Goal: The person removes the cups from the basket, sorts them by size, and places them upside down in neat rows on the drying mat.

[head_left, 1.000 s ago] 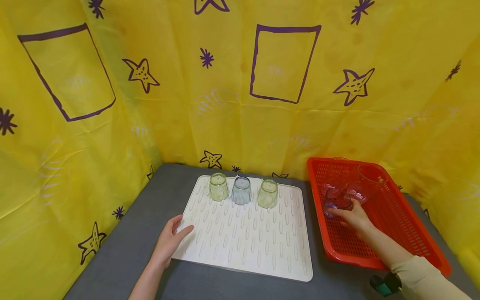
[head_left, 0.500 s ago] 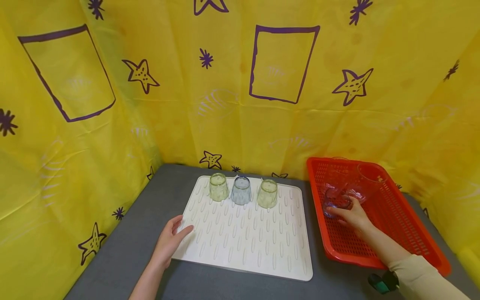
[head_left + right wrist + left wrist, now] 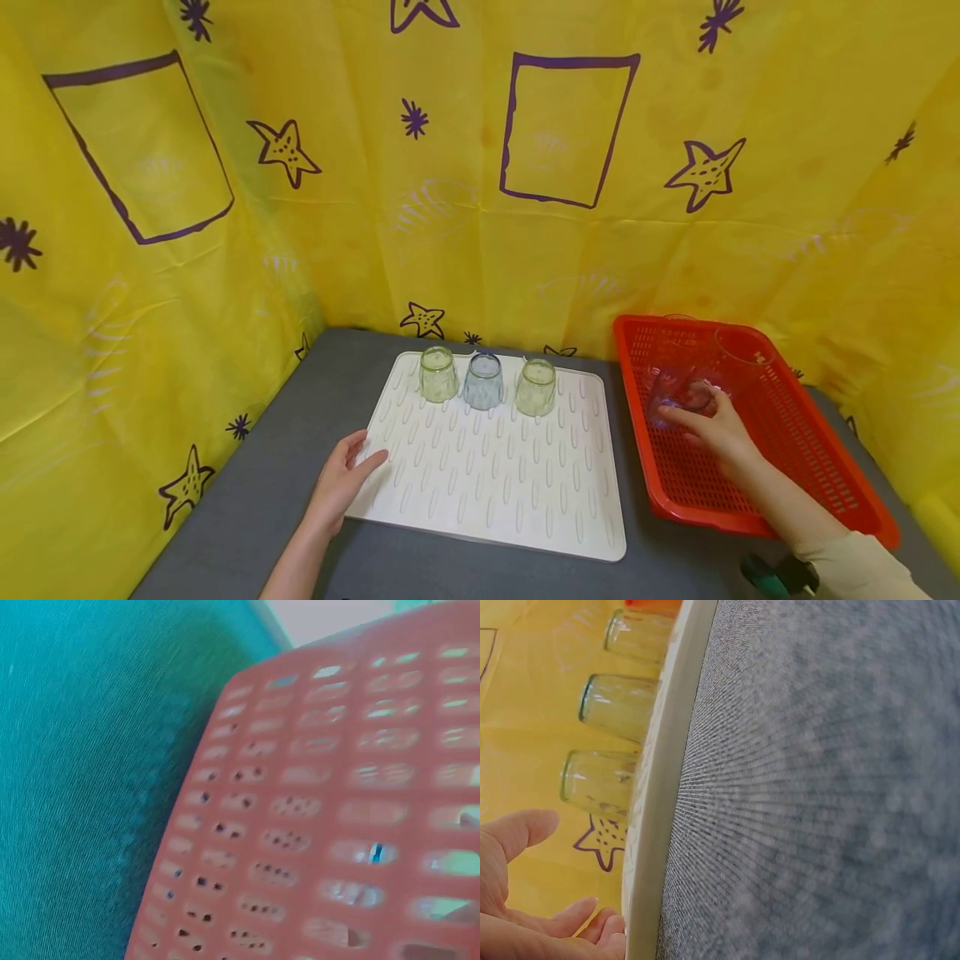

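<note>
My left hand (image 3: 339, 479) lies at the left edge of a white ribbed drying mat (image 3: 487, 492), thumb apart from the other fingers. In the left wrist view, the fingertips (image 3: 613, 930) meet the mat's edge. My right hand (image 3: 716, 429) reaches into a red plastic basket (image 3: 654, 479) and grips a bluish drinking glass (image 3: 663, 400), which is tilted with its mouth toward the hand. Upside down in a row at the mat's back stand a green glass (image 3: 438, 375), a blue glass (image 3: 483, 382) and another green glass (image 3: 536, 388).
Larger clear glassware (image 3: 742, 354) lies at the back of the basket. In the right wrist view, the slotted basket wall (image 3: 300, 817) hides the right hand. A yellow patterned cloth (image 3: 450, 250) hangs behind the grey tabletop (image 3: 247, 500).
The bluish glass in the basket has tilted and turned its mouth toward my right hand, which has shifted slightly with it. My left hand and the row of glasses stay put.
</note>
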### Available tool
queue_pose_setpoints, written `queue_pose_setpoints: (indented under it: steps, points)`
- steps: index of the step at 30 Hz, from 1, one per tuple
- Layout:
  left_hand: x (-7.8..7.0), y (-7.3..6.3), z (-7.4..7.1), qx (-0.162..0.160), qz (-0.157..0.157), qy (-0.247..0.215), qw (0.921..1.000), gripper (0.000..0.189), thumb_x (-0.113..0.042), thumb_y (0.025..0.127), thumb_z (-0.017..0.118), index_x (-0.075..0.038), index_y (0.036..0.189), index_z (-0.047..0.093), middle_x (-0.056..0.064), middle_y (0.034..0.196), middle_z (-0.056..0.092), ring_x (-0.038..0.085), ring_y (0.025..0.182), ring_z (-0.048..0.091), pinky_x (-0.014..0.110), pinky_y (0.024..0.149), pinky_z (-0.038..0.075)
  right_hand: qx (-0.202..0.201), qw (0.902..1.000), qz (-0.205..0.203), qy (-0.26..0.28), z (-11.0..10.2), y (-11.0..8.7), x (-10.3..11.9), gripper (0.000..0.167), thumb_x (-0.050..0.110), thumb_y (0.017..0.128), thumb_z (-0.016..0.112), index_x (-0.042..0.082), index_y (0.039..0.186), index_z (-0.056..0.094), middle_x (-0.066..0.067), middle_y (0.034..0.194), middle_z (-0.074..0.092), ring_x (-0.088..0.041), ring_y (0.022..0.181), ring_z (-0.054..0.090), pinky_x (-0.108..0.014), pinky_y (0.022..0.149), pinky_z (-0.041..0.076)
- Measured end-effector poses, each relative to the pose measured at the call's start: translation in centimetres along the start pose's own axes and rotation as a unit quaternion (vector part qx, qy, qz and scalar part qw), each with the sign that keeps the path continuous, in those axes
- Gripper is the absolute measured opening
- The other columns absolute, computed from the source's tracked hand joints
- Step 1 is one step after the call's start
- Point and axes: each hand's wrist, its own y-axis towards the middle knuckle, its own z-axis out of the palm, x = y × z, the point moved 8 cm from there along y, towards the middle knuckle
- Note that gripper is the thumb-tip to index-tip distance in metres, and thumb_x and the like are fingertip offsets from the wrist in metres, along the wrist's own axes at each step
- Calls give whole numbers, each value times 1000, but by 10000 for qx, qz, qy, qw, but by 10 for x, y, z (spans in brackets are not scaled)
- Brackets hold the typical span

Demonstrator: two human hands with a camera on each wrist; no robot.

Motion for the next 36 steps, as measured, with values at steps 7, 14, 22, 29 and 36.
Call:
queue_pose_setpoints:
  steps: [7, 14, 22, 29, 36]
  points:
    - [-1, 1, 1, -15, 71, 17, 10000, 73, -21, 92, 68, 9, 145, 28, 31, 150, 27, 43, 142, 20, 52, 114, 20, -282, 9992, -151, 254, -9, -18, 18, 88, 38, 92, 67, 0, 148, 11, -21, 138, 32, -23, 111, 44, -19, 79, 52]
    - [-6, -2, 1, -131, 236, -82, 9996, 67, -19, 93, 67, 8, 144, 32, 30, 148, 32, 41, 140, 25, 51, 115, 18, -208, 9951, -244, 940, -11, -34, 28, 77, 30, 93, 67, 8, 146, 17, -13, 137, 30, -1, 97, 51, -20, 80, 53]
    - [-14, -7, 4, -247, 441, -243, 9984, 62, -17, 92, 68, 4, 142, 38, 26, 147, 37, 38, 140, 28, 49, 115, 19, -68, 9846, -584, 1649, 3, -52, 45, 63, 21, 94, 66, 16, 141, 24, -4, 129, 36, -1, 98, 58, -21, 82, 53]
    - [-33, -15, 19, -170, 721, -509, 9959, 58, -14, 92, 68, 4, 140, 42, 24, 142, 43, 37, 134, 37, 50, 109, 31, 37, 9795, -950, 1776, 23, -66, 64, 54, 14, 94, 65, 20, 137, 32, -6, 123, 36, -9, 101, 55, -23, 82, 53]
    - [-46, -21, 38, 89, 678, -710, 9951, 55, -17, 92, 68, -2, 140, 46, 18, 142, 46, 33, 129, 46, 32, 97, 44, 158, 9868, -970, 1290, 48, -74, 77, 64, 18, 92, 69, 15, 142, 29, -12, 130, 37, -17, 106, 52, -24, 84, 52]
